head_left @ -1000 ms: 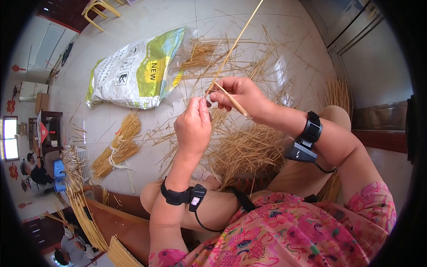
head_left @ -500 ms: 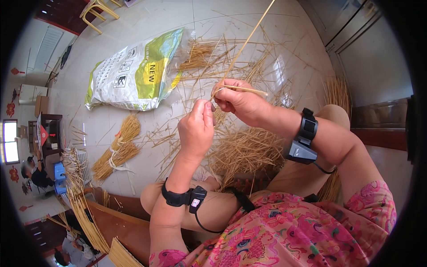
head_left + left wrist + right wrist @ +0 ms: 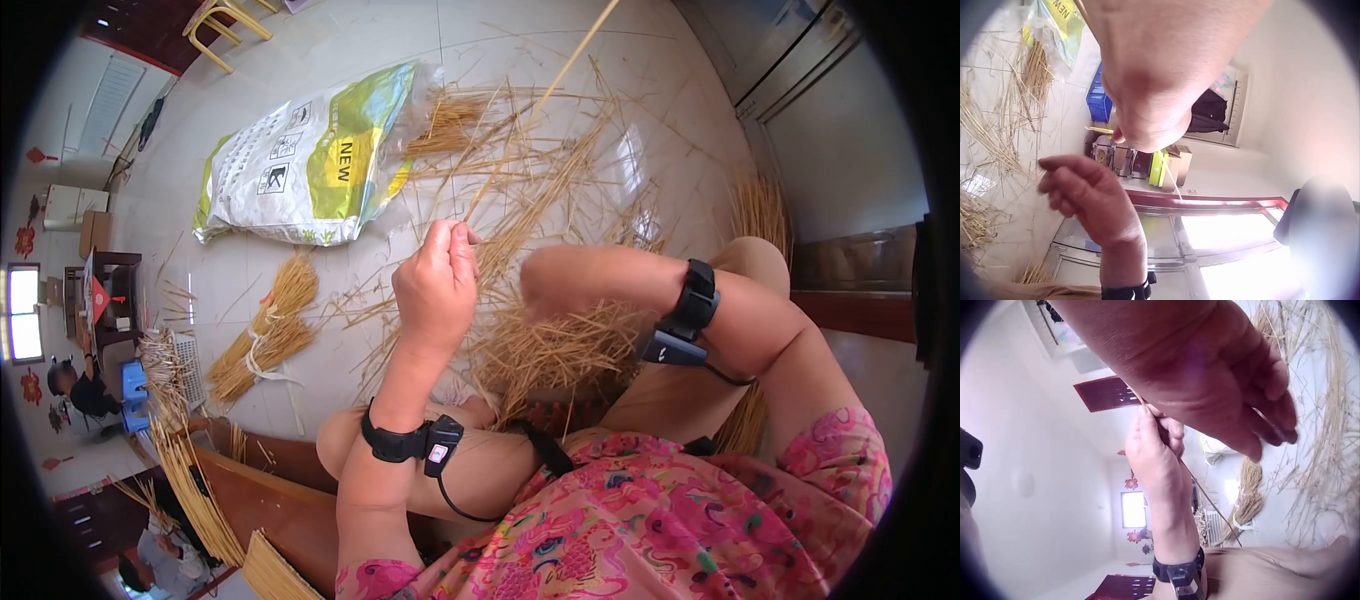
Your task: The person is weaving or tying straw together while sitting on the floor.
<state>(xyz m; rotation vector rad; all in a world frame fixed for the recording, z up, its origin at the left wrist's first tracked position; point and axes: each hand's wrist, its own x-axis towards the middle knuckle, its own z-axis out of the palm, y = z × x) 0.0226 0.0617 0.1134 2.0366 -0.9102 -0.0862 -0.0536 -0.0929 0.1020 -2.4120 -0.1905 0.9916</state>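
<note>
In the head view my left hand point(image 3: 437, 285) is raised over the floor, its thumb and curled fingers gripping a long thin straw stalk point(image 3: 583, 45). The stalk slants up and away from the fist; in the right wrist view its thin other end point(image 3: 1213, 501) comes out below that hand. My right hand point(image 3: 560, 280), blurred, is apart from the left, over the pile of loose straw point(image 3: 560, 350). The right wrist view shows this right hand point(image 3: 1229, 394) with fingers loosely bent and nothing between them.
A white and green bag point(image 3: 300, 165) lies on the tiled floor beside scattered straw point(image 3: 560, 180). Nearer, a tied straw bundle point(image 3: 265, 330) rests left of my left hand. More straw point(image 3: 760, 215) stands by the metal door at the right. Two people sit far left.
My right hand has left the stalk and moved down and toward me. The short strip that stuck out from its fingers no longer shows. My left hand still grips the stalk at nearly the same spot.
</note>
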